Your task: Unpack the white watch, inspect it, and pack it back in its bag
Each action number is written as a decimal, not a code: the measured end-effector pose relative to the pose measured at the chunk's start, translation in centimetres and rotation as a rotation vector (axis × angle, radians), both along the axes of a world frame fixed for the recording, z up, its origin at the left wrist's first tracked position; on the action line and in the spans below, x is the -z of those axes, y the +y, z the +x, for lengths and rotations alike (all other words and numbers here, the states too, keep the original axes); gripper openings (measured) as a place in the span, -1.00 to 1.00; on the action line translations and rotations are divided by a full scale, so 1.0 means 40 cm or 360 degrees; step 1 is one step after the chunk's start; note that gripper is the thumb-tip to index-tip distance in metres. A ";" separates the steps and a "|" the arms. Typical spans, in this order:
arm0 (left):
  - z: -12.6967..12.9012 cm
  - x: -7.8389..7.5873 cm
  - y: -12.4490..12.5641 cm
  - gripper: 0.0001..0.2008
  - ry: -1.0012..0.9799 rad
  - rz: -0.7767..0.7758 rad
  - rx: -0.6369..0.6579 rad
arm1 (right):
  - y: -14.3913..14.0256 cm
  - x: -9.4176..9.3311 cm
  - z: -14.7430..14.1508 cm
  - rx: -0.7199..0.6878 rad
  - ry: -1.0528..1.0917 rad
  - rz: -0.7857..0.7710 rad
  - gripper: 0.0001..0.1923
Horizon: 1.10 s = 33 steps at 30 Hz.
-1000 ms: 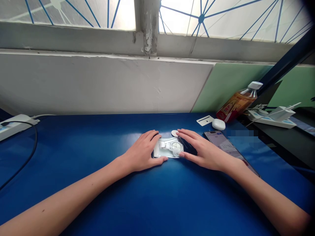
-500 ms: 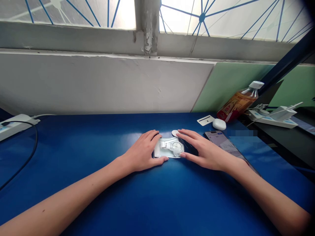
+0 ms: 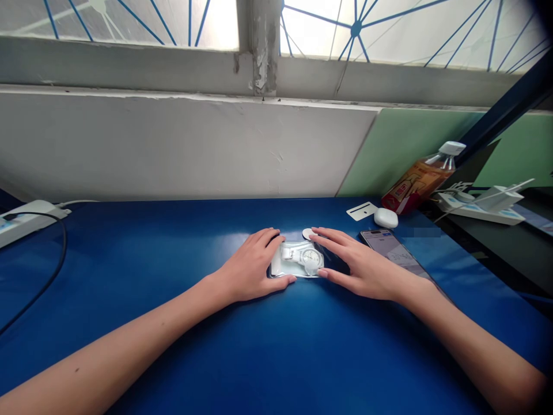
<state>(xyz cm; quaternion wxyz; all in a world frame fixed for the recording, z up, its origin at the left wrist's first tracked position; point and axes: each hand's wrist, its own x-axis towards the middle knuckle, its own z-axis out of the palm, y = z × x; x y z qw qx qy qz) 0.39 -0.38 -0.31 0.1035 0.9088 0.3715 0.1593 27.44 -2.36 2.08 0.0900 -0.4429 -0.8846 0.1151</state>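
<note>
Left hand (image 3: pixel 249 266): flat, fingers spread, pressing clear packet (image 3: pixel 288 268) holding white watch (image 3: pixel 306 257).
Right hand (image 3: pixel 362 266): flat, unclenched, touching packet's other end.
Surface: blue table (image 3: pixel 173 253).

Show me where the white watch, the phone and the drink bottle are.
white watch (image 3: pixel 310 257), head view, on its round dial.
phone (image 3: pixel 391 246), head view, on its lit screen.
drink bottle (image 3: pixel 417 180), head view, on its orange label.

Watch (image 3: pixel 302 258) on table (image 3: pixel 173 253) between hands – phone (image 3: pixel 395 251) right, apparently flat
</note>
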 end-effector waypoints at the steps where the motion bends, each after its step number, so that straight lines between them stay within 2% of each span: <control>1: -0.001 0.001 0.000 -0.24 -0.0001 0.0009 0.0010 | 0.001 0.001 0.000 0.0002 -0.0005 -0.0004 -0.31; 5: -0.001 0.002 0.001 -0.25 0.0014 0.0033 0.0019 | 0.000 -0.011 0.002 -0.0003 -0.0020 0.0002 -0.31; 10: 0.000 -0.001 0.004 -0.34 0.0057 0.0004 0.0017 | -0.006 -0.028 0.002 -0.0195 0.0014 0.0008 -0.23; 15: -0.003 -0.004 0.005 -0.41 0.0031 -0.0018 0.0053 | 0.004 -0.003 -0.001 -0.0227 0.0066 0.0185 -0.51; 19: -0.006 -0.008 0.001 -0.52 -0.0092 0.0024 0.0054 | 0.008 0.005 -0.005 -0.0255 0.0154 0.0239 -0.59; 23: -0.006 -0.008 -0.004 -0.54 -0.0396 0.0175 0.0092 | -0.002 -0.004 -0.016 -0.0115 0.0415 0.0102 -0.66; 27: -0.002 -0.004 -0.007 -0.38 -0.0636 0.0323 0.0147 | -0.009 -0.001 -0.030 0.0119 0.0724 -0.0032 -0.76; 29: -0.001 -0.005 -0.008 -0.34 -0.0642 0.0337 0.0156 | -0.009 0.004 -0.037 0.0201 0.0796 -0.0099 -0.79; 33: -0.001 -0.007 -0.007 -0.41 -0.0501 0.0229 0.0141 | -0.007 0.012 -0.045 0.0297 0.0897 -0.0291 -0.73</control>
